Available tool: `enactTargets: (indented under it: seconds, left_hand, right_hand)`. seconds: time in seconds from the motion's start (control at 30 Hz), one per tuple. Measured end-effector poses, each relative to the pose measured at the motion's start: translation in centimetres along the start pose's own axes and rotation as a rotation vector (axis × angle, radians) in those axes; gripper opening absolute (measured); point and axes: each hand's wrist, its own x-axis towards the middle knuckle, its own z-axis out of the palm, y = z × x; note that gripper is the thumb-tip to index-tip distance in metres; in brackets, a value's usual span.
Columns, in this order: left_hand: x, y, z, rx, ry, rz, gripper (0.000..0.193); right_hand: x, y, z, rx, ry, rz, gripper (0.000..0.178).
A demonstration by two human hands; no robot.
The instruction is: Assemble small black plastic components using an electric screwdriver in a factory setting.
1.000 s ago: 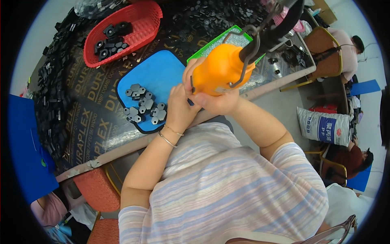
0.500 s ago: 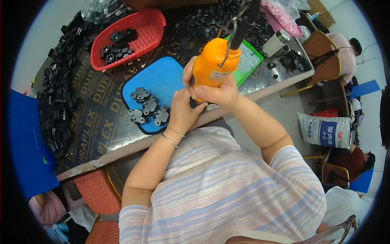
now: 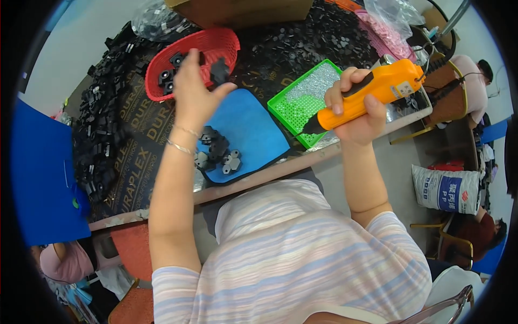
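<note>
My right hand (image 3: 359, 110) is wrapped round an orange electric screwdriver (image 3: 377, 89), tilted so its black tip points down and left over the near end of a green tray (image 3: 280, 110). Small silvery screws (image 3: 318, 81) lie in the tray's far part. My left hand (image 3: 194, 92) is over the near rim of a red basket (image 3: 216, 40), thumb and fingers spread. Beside it, a blurred black plastic part (image 3: 219, 71) seems loose in the air. Black parts (image 3: 166, 81) are in the basket. On a blue mat (image 3: 253, 124) sit several black and grey hexagonal parts (image 3: 218, 151).
Heaps of black parts (image 3: 100, 124) cover the table's left side, with more (image 3: 302, 40) at the back. A cardboard box (image 3: 243, 12) stands behind the basket. Pink pieces (image 3: 386, 35) lie at the far right. Other people sit at both sides.
My left hand has moved from below the screwdriver up and left to the red basket. The screwdriver, upright before over the mat's right edge, has swung right and tilted in my right hand.
</note>
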Motion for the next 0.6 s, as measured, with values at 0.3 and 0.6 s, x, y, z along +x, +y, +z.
enactTargets:
  seconds: [0.3,0.6]
  left_hand:
    - [-5.9,-5.5,-4.1,-0.390,-0.880,-0.281,0.054]
    - [-5.6,-5.3,-2.2,-0.398,-0.590,-0.451,0.044]
  right_hand:
    - [-1.0,0.5,-2.4,-0.144,0.078,-0.034,0.035]
    - [-0.3,1.6,-4.3,-0.423,0.165,-0.138,0.028]
